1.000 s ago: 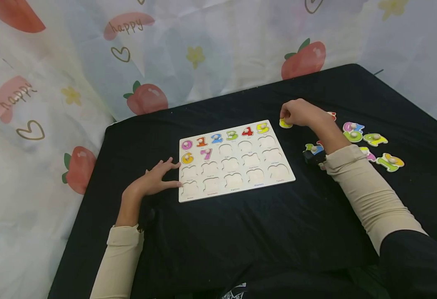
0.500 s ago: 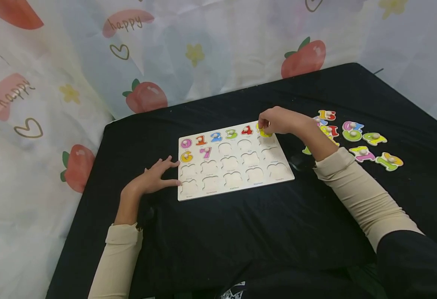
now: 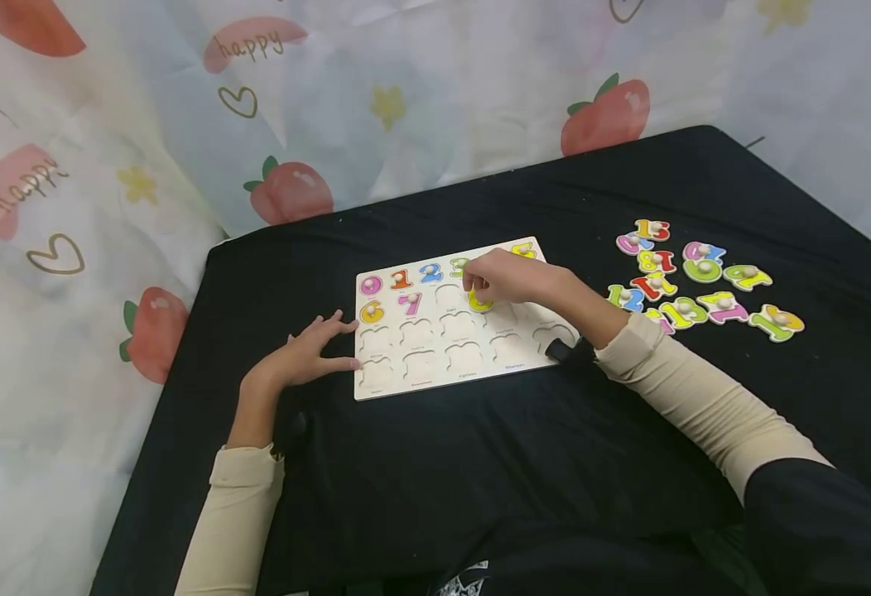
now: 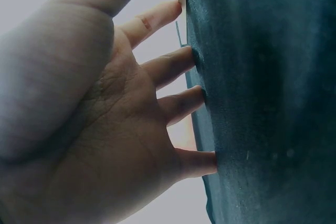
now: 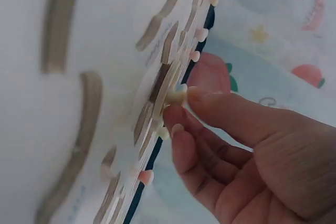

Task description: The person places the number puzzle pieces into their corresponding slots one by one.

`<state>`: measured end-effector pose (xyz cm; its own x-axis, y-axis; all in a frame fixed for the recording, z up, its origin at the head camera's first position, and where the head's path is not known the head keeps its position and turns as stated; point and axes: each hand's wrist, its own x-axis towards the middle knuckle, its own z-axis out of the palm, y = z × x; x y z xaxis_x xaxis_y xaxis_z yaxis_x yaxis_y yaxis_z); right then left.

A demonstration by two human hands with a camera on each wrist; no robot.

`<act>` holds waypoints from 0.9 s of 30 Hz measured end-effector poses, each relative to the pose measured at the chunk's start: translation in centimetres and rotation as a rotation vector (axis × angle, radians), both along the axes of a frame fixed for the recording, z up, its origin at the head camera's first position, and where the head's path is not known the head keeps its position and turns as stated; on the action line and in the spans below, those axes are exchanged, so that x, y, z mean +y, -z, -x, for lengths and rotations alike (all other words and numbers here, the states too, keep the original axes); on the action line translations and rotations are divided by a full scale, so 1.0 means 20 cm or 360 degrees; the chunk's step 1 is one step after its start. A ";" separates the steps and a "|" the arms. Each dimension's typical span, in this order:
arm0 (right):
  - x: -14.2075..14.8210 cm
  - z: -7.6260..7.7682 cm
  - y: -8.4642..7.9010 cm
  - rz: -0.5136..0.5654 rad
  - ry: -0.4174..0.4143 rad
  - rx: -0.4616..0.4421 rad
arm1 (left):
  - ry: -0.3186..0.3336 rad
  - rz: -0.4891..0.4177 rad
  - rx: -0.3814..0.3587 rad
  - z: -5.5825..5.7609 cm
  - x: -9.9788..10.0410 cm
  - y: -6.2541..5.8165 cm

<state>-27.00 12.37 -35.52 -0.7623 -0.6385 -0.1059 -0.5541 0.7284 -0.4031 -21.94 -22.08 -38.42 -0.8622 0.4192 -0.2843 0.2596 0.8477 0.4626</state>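
Note:
A white wooden number board [image 3: 441, 369] lies on the black tablecloth, with digits 0 to 7 in its upper slots; the red 4 is hidden behind my right hand. My right hand [image 3: 512, 276] pinches a yellow puzzle piece [image 3: 481, 305] by its knob over the second row; its digit is partly covered. In the right wrist view thumb and fingertips grip the knob [image 5: 177, 97], and the piece is close to the board's face, contact unclear. My left hand [image 3: 303, 354] rests at the board's left edge, fingers spread, index finger and thumb touching it.
Several number pieces lie loosely grouped right of the board, some overlapping, among them a red-orange 15 [image 3: 652, 230], a green-orange piece [image 3: 777, 322] and a green-yellow piece [image 3: 748, 277]. A printed curtain [image 3: 435, 108] hangs behind the table.
My right hand has carried the yellow piece leftward from right of the board, past the 5, to over the second row. The left hand stays at the board's edge.

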 end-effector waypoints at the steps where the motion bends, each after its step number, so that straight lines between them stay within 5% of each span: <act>1: 0.00 0.00 -0.01 -0.0012 0.0003 0.0008 | -0.0002 -0.0001 -0.0001 0.00 0.00 0.00; 7: 0.04 -0.06 -0.08 -0.0266 -0.0077 -0.0019 | 0.0008 -0.0005 0.0007 0.00 0.00 0.00; 12: 0.05 -0.10 -0.12 -0.0320 -0.0118 -0.0077 | -0.0005 -0.0008 0.0007 0.00 0.00 0.00; 27: 0.01 -0.13 -0.09 -0.0471 -0.0193 -0.0238 | -0.0006 0.0009 0.0003 0.00 0.00 0.00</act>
